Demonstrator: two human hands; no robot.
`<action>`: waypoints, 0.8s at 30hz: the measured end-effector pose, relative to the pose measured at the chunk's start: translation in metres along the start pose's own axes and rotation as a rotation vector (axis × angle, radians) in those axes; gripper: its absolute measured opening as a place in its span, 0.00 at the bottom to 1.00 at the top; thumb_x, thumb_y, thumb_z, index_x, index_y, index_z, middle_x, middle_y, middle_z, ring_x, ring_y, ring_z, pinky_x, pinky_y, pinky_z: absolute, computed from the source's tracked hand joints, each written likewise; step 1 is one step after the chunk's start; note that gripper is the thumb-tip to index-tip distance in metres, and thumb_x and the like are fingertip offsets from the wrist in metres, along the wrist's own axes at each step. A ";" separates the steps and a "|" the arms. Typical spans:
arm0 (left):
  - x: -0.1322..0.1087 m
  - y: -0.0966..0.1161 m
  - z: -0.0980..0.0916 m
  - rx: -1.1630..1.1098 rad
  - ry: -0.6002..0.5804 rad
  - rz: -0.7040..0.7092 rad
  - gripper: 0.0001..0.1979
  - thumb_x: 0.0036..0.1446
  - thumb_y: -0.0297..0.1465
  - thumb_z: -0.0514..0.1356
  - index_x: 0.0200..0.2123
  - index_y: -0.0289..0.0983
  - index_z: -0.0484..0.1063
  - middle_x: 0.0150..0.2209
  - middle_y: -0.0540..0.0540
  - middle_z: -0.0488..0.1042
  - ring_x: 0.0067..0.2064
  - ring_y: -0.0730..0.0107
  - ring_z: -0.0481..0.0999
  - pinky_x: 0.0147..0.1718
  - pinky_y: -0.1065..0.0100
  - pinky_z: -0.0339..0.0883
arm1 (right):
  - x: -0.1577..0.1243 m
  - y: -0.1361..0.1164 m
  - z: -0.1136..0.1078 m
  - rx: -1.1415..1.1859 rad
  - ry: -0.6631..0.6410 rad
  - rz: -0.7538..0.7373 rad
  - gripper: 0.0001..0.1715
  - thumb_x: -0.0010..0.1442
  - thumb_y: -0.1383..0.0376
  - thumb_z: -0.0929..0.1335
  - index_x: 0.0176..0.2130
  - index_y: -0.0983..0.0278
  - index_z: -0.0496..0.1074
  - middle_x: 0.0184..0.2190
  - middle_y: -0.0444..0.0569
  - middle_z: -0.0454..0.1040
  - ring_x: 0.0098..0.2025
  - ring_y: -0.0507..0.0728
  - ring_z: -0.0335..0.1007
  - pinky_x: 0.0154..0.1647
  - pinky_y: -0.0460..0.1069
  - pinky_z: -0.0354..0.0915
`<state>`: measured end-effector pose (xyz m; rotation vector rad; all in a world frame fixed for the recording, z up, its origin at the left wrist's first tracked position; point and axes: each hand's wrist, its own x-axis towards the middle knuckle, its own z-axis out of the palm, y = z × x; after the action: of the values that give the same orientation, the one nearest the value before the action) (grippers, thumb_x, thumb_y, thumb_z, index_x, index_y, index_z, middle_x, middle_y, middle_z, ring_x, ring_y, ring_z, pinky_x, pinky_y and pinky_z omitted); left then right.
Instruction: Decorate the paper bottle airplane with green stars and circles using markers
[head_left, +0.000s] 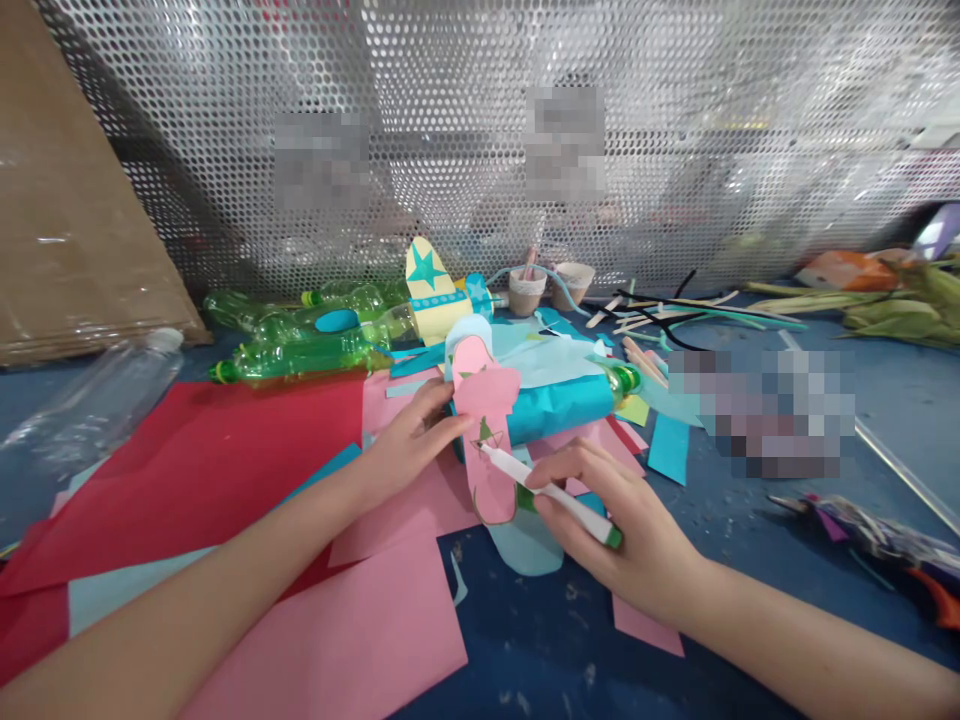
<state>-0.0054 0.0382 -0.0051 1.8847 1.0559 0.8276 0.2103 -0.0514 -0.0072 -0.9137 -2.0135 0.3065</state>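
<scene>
A green plastic bottle wrapped in teal paper [559,408] lies on the table, with a pink paper wing [486,430] across it. My left hand [409,440] pinches the wing's left edge and steadies it. My right hand [607,520] is closed on a white marker with a green end [551,492]; its tip touches the wing near small green marks. A pale blue paper wing [529,545] sticks out under the pink one.
Red [202,450] and pink paper sheets [360,620] cover the blue table at left. Several green bottles [300,355], a finished yellow paper plane [435,295], a clear bottle [97,400], sticks [675,315] and paper scraps lie behind. A perforated metal screen [480,130] closes the back.
</scene>
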 end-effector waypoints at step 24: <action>0.000 -0.002 -0.001 0.032 -0.003 0.015 0.14 0.59 0.40 0.56 0.43 0.38 0.73 0.40 0.46 0.72 0.42 0.60 0.70 0.42 0.60 0.68 | 0.001 0.000 0.001 0.000 0.008 -0.002 0.06 0.65 0.72 0.63 0.39 0.61 0.65 0.29 0.45 0.74 0.30 0.53 0.68 0.30 0.47 0.65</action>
<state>-0.0075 0.0395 -0.0065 1.9218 1.0604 0.8204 0.2092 -0.0510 -0.0072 -0.9111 -2.0074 0.3011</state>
